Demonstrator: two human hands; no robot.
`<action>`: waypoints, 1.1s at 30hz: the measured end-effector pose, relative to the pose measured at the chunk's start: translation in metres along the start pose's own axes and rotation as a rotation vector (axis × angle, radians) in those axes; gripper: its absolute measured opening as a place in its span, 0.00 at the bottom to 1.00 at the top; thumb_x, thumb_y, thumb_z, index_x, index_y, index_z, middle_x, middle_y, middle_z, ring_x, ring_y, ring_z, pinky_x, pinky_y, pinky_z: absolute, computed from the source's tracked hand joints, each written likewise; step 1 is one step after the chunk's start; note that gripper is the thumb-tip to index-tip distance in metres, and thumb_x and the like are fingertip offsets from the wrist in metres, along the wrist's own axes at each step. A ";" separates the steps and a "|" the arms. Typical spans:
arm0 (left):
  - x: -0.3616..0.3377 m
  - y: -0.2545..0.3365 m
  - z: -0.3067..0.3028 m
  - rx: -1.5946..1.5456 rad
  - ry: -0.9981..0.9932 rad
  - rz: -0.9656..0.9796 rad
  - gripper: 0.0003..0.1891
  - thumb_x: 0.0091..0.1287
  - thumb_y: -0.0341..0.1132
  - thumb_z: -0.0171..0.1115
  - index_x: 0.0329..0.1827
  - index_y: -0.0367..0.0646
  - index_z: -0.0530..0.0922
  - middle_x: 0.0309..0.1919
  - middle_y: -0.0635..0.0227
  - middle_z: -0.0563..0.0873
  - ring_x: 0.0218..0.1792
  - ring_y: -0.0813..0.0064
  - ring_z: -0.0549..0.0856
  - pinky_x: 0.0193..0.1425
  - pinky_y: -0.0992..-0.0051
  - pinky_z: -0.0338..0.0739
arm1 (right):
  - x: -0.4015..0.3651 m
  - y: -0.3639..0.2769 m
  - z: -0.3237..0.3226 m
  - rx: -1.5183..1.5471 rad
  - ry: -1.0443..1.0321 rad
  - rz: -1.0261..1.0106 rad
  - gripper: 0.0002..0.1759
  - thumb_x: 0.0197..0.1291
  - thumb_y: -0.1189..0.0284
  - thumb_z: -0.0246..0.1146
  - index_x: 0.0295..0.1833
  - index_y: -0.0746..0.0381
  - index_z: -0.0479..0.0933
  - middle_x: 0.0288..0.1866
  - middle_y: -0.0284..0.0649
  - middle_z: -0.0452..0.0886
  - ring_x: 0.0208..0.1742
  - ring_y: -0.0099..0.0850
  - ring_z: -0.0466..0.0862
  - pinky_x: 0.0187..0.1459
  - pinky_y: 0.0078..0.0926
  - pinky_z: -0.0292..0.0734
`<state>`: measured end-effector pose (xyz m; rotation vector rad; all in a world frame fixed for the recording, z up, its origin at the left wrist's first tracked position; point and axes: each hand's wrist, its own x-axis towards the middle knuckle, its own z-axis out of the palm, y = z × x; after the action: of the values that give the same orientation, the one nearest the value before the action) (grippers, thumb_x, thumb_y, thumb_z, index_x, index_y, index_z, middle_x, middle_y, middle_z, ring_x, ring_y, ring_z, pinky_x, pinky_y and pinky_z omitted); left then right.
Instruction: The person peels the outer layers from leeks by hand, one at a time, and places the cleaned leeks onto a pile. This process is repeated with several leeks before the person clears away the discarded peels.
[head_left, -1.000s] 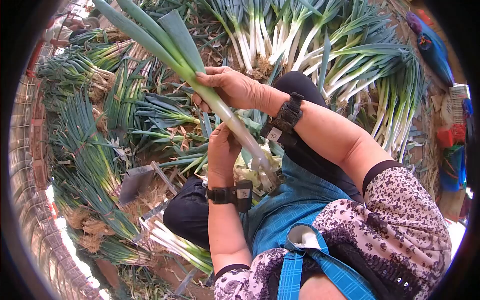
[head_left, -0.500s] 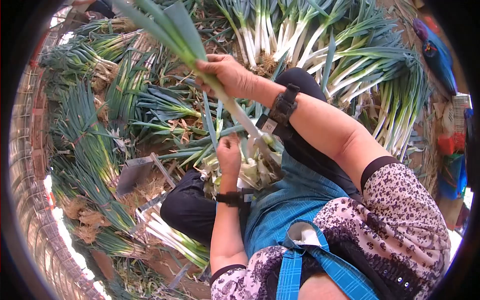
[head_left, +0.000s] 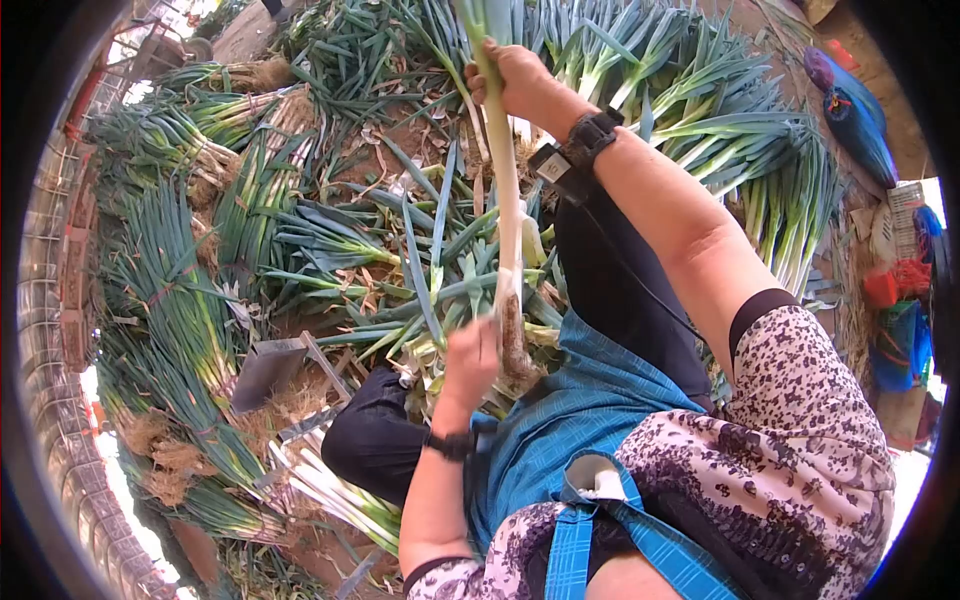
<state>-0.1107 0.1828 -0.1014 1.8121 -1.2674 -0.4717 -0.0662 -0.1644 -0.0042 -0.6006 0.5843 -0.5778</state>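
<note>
A long leek [head_left: 503,200] hangs almost upright in the middle, its green top cut off by the upper view edge. My right hand [head_left: 515,80] is wrapped around its stalk just below the leaves. The brown, soiled root end rests by the lap, at the blue apron [head_left: 560,400]. My left hand [head_left: 470,355] is closed beside the lower stalk, fingers pinched together near a whitish strip of outer skin; what they grip is too small to make out. Loose green leaves and peeled skins [head_left: 440,270] lie under and around the leek.
Trimmed leeks [head_left: 690,140] fan out at the upper right. Tied bundles [head_left: 165,270] with roots fill the left. A metal blade-like plate [head_left: 268,375] on a frame stands beside the left knee. A blue bag [head_left: 855,120] and red and blue items lie at the far right.
My right hand has moved up and right with the leek, which now stands more upright. The left hand has shifted slightly right and down, close to the lower stalk.
</note>
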 end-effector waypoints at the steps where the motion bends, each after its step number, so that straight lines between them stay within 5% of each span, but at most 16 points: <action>1: -0.018 0.008 -0.007 -0.058 -0.094 -0.283 0.13 0.72 0.36 0.51 0.36 0.36 0.78 0.17 0.55 0.76 0.18 0.63 0.76 0.25 0.68 0.69 | 0.002 -0.002 -0.005 0.003 0.004 -0.004 0.15 0.72 0.61 0.48 0.47 0.64 0.66 0.33 0.44 0.74 0.23 0.29 0.71 0.25 0.30 0.70; 5: -0.027 -0.029 -0.041 0.197 -0.283 -0.594 0.14 0.71 0.38 0.53 0.45 0.35 0.79 0.27 0.53 0.83 0.29 0.64 0.83 0.35 0.67 0.75 | 0.005 0.022 -0.022 0.141 -0.002 0.055 0.15 0.73 0.62 0.45 0.45 0.64 0.65 0.32 0.41 0.72 0.24 0.28 0.70 0.25 0.26 0.69; 9: 0.045 0.005 -0.077 -0.139 -0.061 -0.277 0.32 0.69 0.32 0.54 0.75 0.40 0.54 0.63 0.52 0.74 0.64 0.66 0.73 0.66 0.71 0.65 | 0.011 0.035 -0.021 0.232 -0.104 0.149 0.16 0.73 0.62 0.44 0.43 0.64 0.65 0.31 0.39 0.72 0.24 0.26 0.70 0.25 0.24 0.69; 11: 0.086 0.027 -0.065 -0.558 0.046 -0.090 0.33 0.72 0.37 0.52 0.75 0.39 0.49 0.67 0.49 0.68 0.66 0.63 0.70 0.63 0.69 0.72 | 0.009 0.037 -0.019 0.301 -0.163 0.211 0.16 0.73 0.62 0.43 0.43 0.65 0.64 0.31 0.38 0.71 0.24 0.25 0.70 0.25 0.24 0.69; 14: 0.114 0.037 -0.020 -0.810 -0.035 -0.220 0.29 0.74 0.46 0.48 0.70 0.34 0.60 0.48 0.53 0.83 0.42 0.74 0.83 0.41 0.79 0.80 | 0.002 0.050 -0.014 0.392 -0.252 0.356 0.16 0.73 0.62 0.42 0.43 0.66 0.62 0.30 0.37 0.71 0.24 0.24 0.69 0.24 0.23 0.69; 17: 0.100 0.024 -0.002 -1.204 -0.314 -0.501 0.26 0.74 0.50 0.47 0.57 0.33 0.72 0.31 0.63 0.84 0.26 0.80 0.80 0.29 0.82 0.75 | 0.006 0.047 -0.022 0.378 -0.267 0.379 0.16 0.73 0.62 0.42 0.43 0.65 0.63 0.30 0.37 0.71 0.24 0.24 0.69 0.24 0.23 0.70; 20: 0.055 0.013 0.015 -0.772 -0.163 -0.286 0.25 0.72 0.53 0.47 0.45 0.34 0.77 0.24 0.68 0.79 0.21 0.78 0.76 0.24 0.81 0.70 | 0.016 0.038 -0.031 0.369 -0.240 0.319 0.16 0.73 0.62 0.43 0.47 0.66 0.61 0.33 0.39 0.71 0.25 0.25 0.69 0.25 0.23 0.70; 21: 0.034 0.017 0.012 -1.224 -0.198 -0.640 0.22 0.71 0.50 0.51 0.47 0.35 0.75 0.25 0.69 0.77 0.21 0.77 0.75 0.24 0.80 0.68 | 0.020 0.034 -0.031 0.392 -0.185 0.289 0.16 0.73 0.62 0.43 0.48 0.66 0.60 0.34 0.40 0.71 0.25 0.25 0.69 0.25 0.23 0.70; 22: 0.003 -0.002 0.011 -1.047 -0.307 -0.463 0.19 0.70 0.46 0.53 0.51 0.37 0.74 0.31 0.68 0.78 0.26 0.76 0.76 0.28 0.79 0.71 | 0.035 0.031 -0.043 0.420 -0.266 0.270 0.15 0.73 0.63 0.43 0.49 0.66 0.60 0.36 0.41 0.71 0.26 0.26 0.70 0.26 0.23 0.70; 23: -0.030 -0.022 0.019 -1.417 -0.281 -0.790 0.18 0.69 0.42 0.55 0.54 0.38 0.72 0.36 0.67 0.79 0.34 0.75 0.78 0.36 0.79 0.74 | 0.036 0.027 -0.045 0.378 -0.197 0.213 0.14 0.73 0.64 0.44 0.50 0.66 0.60 0.37 0.42 0.71 0.27 0.27 0.70 0.27 0.24 0.71; 25: -0.068 0.001 0.002 -0.602 -0.162 -0.558 0.22 0.72 0.49 0.49 0.47 0.35 0.79 0.35 0.63 0.83 0.35 0.74 0.82 0.39 0.76 0.77 | 0.037 0.023 -0.049 0.292 -0.129 0.119 0.14 0.72 0.65 0.44 0.51 0.66 0.60 0.37 0.44 0.71 0.26 0.28 0.70 0.28 0.27 0.71; 26: -0.083 -0.008 -0.002 -0.603 -0.152 -0.565 0.22 0.72 0.49 0.49 0.47 0.35 0.79 0.35 0.63 0.83 0.35 0.74 0.82 0.39 0.76 0.77 | 0.036 0.027 -0.048 0.290 -0.132 0.129 0.14 0.72 0.65 0.44 0.51 0.66 0.60 0.37 0.44 0.71 0.26 0.28 0.70 0.28 0.27 0.71; 28: -0.105 -0.035 -0.009 0.235 -0.229 0.019 0.26 0.74 0.51 0.45 0.52 0.33 0.77 0.44 0.62 0.83 0.46 0.72 0.81 0.53 0.72 0.74 | 0.035 0.033 -0.040 0.190 -0.055 0.083 0.18 0.73 0.62 0.43 0.45 0.70 0.64 0.31 0.43 0.70 0.25 0.32 0.69 0.25 0.30 0.68; 29: -0.095 -0.025 -0.013 0.237 -0.214 0.010 0.26 0.74 0.51 0.45 0.52 0.33 0.77 0.44 0.62 0.83 0.46 0.72 0.81 0.53 0.72 0.74 | 0.033 0.038 -0.038 0.183 -0.067 0.093 0.18 0.73 0.62 0.43 0.45 0.70 0.64 0.31 0.43 0.70 0.25 0.32 0.69 0.25 0.30 0.68; 31: -0.058 -0.009 -0.027 -0.924 0.052 -0.720 0.23 0.75 0.47 0.46 0.56 0.34 0.75 0.50 0.57 0.81 0.54 0.71 0.77 0.62 0.69 0.67 | 0.029 0.045 -0.031 0.154 -0.077 0.079 0.15 0.73 0.64 0.46 0.50 0.66 0.61 0.38 0.45 0.71 0.27 0.29 0.70 0.27 0.28 0.70; 33: -0.022 0.027 -0.032 -0.981 0.126 -0.635 0.21 0.74 0.46 0.48 0.55 0.34 0.75 0.48 0.56 0.82 0.50 0.72 0.79 0.57 0.68 0.70 | 0.026 0.052 -0.027 0.148 -0.084 0.069 0.15 0.73 0.64 0.45 0.49 0.67 0.62 0.37 0.44 0.71 0.27 0.29 0.70 0.26 0.26 0.69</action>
<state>-0.1127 0.2129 -0.0644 1.2864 -0.2088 -1.0757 -0.0491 -0.1549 -0.0648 -0.4606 0.4772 -0.5230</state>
